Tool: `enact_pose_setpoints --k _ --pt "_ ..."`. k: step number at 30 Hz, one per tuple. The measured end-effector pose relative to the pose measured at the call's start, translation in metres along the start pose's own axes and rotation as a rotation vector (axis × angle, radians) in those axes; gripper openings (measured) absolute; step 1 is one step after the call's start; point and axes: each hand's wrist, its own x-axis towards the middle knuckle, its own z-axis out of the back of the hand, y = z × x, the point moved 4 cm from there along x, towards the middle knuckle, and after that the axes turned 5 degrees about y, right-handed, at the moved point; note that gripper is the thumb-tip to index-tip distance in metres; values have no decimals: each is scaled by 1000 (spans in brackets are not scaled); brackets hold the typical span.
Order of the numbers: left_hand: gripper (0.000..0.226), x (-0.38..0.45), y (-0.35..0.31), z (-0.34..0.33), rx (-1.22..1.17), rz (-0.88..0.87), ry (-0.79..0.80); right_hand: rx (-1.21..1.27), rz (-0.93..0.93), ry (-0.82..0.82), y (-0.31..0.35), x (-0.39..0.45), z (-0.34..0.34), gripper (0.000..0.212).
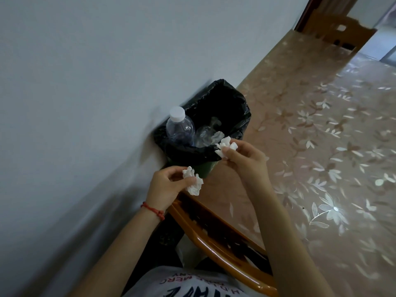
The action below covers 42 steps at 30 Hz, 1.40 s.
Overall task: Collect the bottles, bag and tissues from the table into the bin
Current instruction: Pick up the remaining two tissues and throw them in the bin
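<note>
Print runs across the person's white shirt (188,284) at the bottom centre of the frame, upside down from here: a red line in which only "MERC" reads, and big dark blue letters below it that cannot be made out. No label is readable on the clear bottle (180,127).

That bottle stands nearly upright in the bin (203,168), left of centre, its long axis running up and slightly left, white cap at the top and poking above the rim. The bin is green, lined with a black sack (225,99), and sits between the grey wall on the left and the edge of the table (321,146), which fills the right of the frame under a flowered cover. Beside the bottle, lower in the sack, lies crumpled clear plastic (205,133); whether bottle or bag I cannot tell.

The left hand (167,185), a red cord bracelet (153,210) on its wrist, pinches a crumpled white tissue (194,183) just below the bin's near rim. The right hand (244,159) pinches another wad of tissue (226,146) right at the rim's right corner. A wooden chair back (225,249) crosses the lower centre.
</note>
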Motion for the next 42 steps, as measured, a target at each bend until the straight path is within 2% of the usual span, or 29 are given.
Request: enact_pose_setpoints --k 6,13,15,18,21,23,28,34,42 --pt "25 1 -5 -3 -22 -21 -9 -66 56 -14 22 41 -6 18" --pt "26 0 -6 -2 -48 -37 -27 -126 74 -23 21 49 -4 41" --pt "26 0 -6 -3 -51 -46 -29 -214 96 -29 20 44 0 46" --pt "26 1 -8 -7 -46 -54 -10 -397 191 -82 20 33 8 43" --pt "25 2 -12 -13 -51 -75 15 -688 319 -130 20 16 17 41" --pt "25 2 -17 -17 -58 -91 20 -893 376 -113 10 6 21 43" --pt "23 5 -30 -25 -65 -146 11 -1224 497 -66 -30 -13 36 42" --pt "20 19 -55 -33 -13 -207 -8 -1403 494 -57 -54 -27 46 44" --pt "23 60 -78 -50 6 -274 -118 -1401 429 -23 -69 -33 48 46"
